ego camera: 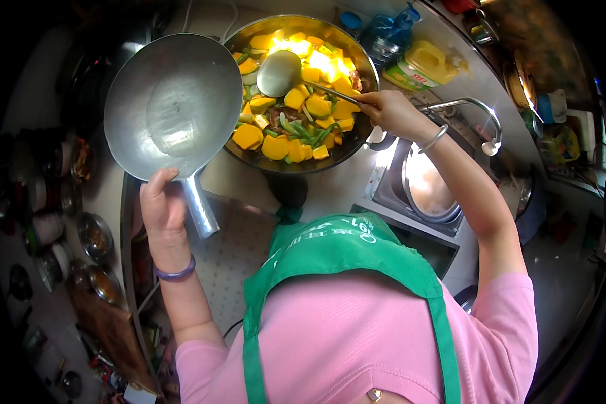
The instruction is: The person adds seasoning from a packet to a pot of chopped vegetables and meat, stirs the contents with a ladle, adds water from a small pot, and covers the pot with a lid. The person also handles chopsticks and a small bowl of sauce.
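Note:
My left hand (164, 209) grips the rim of a tilted metal wok (202, 76), with the thumb over its edge beside the tubular handle (200, 207). Its inner face is towards me and holds no food. In my right hand (396, 113) is the handle of a metal ladle (279, 74). The ladle's head rests over a large dark pan (356, 144) on the counter ahead. Yellow-orange pumpkin slices (275, 147), green vegetable strips (305, 132) and brown pieces that look like meat (283, 118) fill the pan. Bright glare hides part of the food.
A sink (384, 189) with a round metal basin (429, 184) and curved faucet (490, 121) lies to the right. Behind the pan stand a yellow oil jug (419, 63) and blue plastic bottle (386, 40). Metal bowls (95, 237) and a wooden board (106, 328) line the left counter.

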Demonstrator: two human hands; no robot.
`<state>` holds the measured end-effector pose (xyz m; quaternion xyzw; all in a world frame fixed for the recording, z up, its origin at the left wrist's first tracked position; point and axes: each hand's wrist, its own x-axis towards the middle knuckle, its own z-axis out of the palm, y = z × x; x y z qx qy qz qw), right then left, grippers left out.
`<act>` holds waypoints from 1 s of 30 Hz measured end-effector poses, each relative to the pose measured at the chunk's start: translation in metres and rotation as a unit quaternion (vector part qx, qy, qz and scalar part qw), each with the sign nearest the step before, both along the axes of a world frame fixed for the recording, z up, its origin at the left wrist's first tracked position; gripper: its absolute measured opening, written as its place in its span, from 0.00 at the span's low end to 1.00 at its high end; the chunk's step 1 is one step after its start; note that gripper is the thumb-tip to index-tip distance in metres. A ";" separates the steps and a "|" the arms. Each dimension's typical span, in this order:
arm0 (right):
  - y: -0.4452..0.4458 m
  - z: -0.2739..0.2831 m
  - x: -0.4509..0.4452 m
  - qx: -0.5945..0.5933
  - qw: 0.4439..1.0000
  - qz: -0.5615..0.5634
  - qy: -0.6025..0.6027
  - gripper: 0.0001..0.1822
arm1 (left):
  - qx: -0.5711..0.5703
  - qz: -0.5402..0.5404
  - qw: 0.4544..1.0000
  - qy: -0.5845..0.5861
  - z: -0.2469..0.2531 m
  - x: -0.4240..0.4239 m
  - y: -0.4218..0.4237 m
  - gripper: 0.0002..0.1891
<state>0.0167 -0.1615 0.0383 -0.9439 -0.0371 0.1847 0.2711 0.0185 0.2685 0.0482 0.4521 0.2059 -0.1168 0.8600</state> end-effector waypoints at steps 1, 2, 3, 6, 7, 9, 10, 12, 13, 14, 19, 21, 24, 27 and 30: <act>0.000 0.010 -0.004 0.017 0.998 -0.034 0.053 0.16 | 0.000 0.003 1.000 -0.006 0.001 -0.001 -0.002 0.23; 0.003 0.025 -0.011 0.064 0.990 -0.093 0.086 0.18 | 0.001 0.006 1.000 -0.013 0.001 -0.002 -0.002 0.23; -0.002 0.030 -0.022 0.127 0.974 -0.153 0.109 0.18 | 0.001 -0.001 1.000 -0.010 -0.001 -0.002 -0.002 0.22; -0.018 0.037 -0.042 0.280 0.903 -0.278 0.172 0.19 | -0.001 -0.009 1.000 -0.011 -0.005 -0.003 0.002 0.20; -0.019 0.034 -0.046 0.309 0.885 -0.292 0.191 0.19 | -0.006 -0.010 1.000 -0.016 -0.004 -0.002 0.000 0.19; -0.018 0.024 -0.049 0.331 0.869 -0.304 0.205 0.19 | -0.007 -0.014 1.000 -0.021 -0.003 -0.001 -0.004 0.18; -0.010 0.014 -0.048 0.325 0.873 -0.303 0.200 0.19 | -0.003 -0.017 1.000 -0.021 0.000 0.000 -0.006 0.17; -0.003 -0.002 -0.042 0.294 0.884 -0.298 0.208 0.18 | 0.004 -0.020 1.000 -0.019 0.001 0.001 -0.006 0.18; -0.003 -0.003 -0.042 0.284 0.890 -0.289 0.211 0.19 | 0.007 -0.019 1.000 -0.016 -0.003 0.002 -0.003 0.20; -0.003 -0.001 -0.041 0.273 0.895 -0.281 0.212 0.19 | 0.009 -0.019 1.000 -0.014 -0.004 0.003 -0.002 0.22; -0.005 0.036 -0.077 0.280 0.876 -0.334 0.207 0.20 | 0.011 0.003 1.000 -0.010 0.000 -0.004 -0.002 0.22; -0.020 0.040 -0.102 0.250 0.885 -0.327 0.217 0.20 | 0.006 0.006 1.000 -0.012 0.003 -0.005 -0.005 0.19; -0.026 0.031 -0.124 0.191 0.903 -0.295 0.247 0.19 | -0.005 0.007 1.000 -0.016 0.007 -0.004 -0.013 0.12; -0.020 0.007 -0.126 0.202 0.897 -0.287 0.269 0.18 | -0.006 0.003 1.000 -0.010 0.006 -0.005 -0.013 0.17; -0.017 0.021 -0.112 0.209 0.903 -0.281 0.247 0.18 | -0.007 0.001 1.000 -0.004 0.001 -0.007 -0.005 0.23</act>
